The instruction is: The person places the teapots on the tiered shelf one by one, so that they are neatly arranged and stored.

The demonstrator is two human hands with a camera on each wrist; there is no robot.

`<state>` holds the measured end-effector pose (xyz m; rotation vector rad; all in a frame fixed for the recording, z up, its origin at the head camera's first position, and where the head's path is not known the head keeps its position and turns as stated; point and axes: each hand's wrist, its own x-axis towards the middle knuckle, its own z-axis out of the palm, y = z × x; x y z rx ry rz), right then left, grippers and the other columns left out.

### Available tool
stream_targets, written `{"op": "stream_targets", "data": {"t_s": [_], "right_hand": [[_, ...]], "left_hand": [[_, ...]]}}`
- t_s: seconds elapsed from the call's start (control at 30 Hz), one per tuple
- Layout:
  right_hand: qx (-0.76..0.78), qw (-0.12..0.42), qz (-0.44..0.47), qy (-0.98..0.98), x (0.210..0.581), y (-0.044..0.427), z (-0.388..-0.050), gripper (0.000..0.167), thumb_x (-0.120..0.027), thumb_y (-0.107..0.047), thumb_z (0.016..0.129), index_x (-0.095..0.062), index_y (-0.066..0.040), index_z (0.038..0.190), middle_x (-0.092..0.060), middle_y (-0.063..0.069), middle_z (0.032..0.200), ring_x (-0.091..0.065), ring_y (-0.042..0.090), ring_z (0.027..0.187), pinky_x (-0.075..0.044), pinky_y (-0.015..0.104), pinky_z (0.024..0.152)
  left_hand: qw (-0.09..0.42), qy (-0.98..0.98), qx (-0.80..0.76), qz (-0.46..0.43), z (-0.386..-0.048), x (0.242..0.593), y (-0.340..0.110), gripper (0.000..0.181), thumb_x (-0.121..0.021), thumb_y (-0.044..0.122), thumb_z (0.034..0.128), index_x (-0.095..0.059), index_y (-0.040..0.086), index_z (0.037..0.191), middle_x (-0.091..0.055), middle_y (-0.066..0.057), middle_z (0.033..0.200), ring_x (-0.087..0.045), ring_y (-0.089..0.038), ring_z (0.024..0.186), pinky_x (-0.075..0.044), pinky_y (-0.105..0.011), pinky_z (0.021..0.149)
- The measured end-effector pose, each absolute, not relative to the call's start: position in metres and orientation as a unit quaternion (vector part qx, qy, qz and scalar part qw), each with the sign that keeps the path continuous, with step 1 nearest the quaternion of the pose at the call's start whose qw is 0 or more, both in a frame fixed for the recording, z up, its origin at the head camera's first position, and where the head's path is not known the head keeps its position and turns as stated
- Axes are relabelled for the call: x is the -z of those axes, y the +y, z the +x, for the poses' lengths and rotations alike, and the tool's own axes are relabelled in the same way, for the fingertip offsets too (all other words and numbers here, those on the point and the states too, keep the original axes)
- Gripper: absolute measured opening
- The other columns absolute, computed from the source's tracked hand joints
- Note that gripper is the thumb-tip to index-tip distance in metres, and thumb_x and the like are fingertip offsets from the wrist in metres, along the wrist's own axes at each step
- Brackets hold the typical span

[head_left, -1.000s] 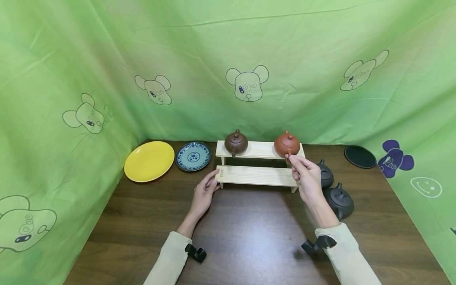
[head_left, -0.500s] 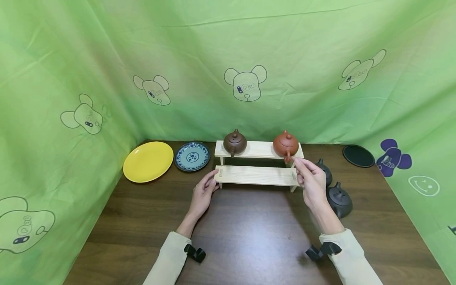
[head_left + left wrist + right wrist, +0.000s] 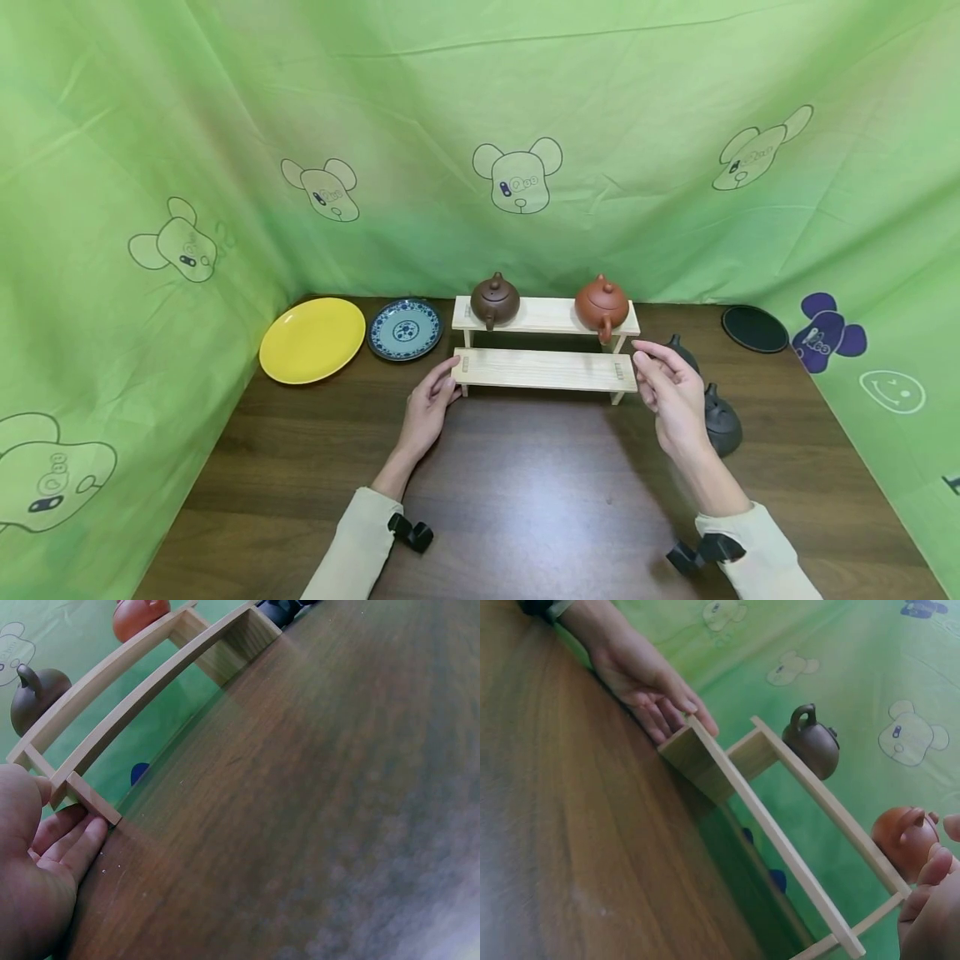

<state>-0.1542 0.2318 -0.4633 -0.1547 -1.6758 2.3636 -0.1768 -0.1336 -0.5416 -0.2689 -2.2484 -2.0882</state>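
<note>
A two-tier pale wooden stand (image 3: pixel 543 369) stands at mid-table in the head view. A dark brown teapot (image 3: pixel 496 301) sits on the left of its upper tier, a reddish-orange teapot (image 3: pixel 602 305) on the right, handle toward me. My left hand (image 3: pixel 426 410) touches the lower tier's left end; the left wrist view shows its fingers extended against the end leg (image 3: pixel 94 799). Just right of the lower tier, my right hand (image 3: pixel 672 396) hovers with loosely bent fingers, holding nothing. Behind it, two black teapots (image 3: pixel 723 423) are partly hidden.
A yellow plate (image 3: pixel 312 341) and a blue patterned plate (image 3: pixel 405 331) lie left of the stand. A dark oval dish (image 3: pixel 754 329) lies at the back right. Green printed cloth (image 3: pixel 412 100) hangs behind and along both sides of the brown wooden table (image 3: pixel 517 500).
My right hand has let go of the orange teapot's handle and drawn back to the right and toward me. The left hand stays at the stand's left end.
</note>
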Motion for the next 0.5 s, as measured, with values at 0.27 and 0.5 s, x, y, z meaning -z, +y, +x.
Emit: {"op": "stream_targets", "data": {"t_s": [0.27, 0.5], "right_hand": [[-0.794, 0.112, -0.045, -0.596, 0.465, 0.240, -0.139, 0.016, -0.071, -0.003, 0.108, -0.081, -0.013, 0.115, -0.064, -0.005, 0.072, -0.048, 0.003, 0.051, -0.010, 0.033, 0.052], [-0.798, 0.116, -0.039, -0.590, 0.465, 0.247, -0.125, 0.022, -0.067, 0.002, 0.109, -0.081, -0.012, 0.116, -0.064, -0.005, 0.071, -0.047, 0.003, 0.050, -0.009, 0.034, 0.053]], "left_hand": [[0.072, -0.712, 0.684, -0.142, -0.183, 0.560, -0.139, 0.041, -0.057, 0.020, 0.1184, -0.062, 0.008, 0.157, -0.069, -0.030, 0.144, -0.073, -0.034, 0.129, -0.067, -0.036, 0.102], [0.041, -0.713, 0.693, -0.100, -0.196, 0.583, -0.144, 0.039, -0.059, 0.019, 0.1172, -0.066, 0.020, 0.156, -0.072, -0.018, 0.145, -0.074, -0.021, 0.127, -0.065, -0.033, 0.104]]}}
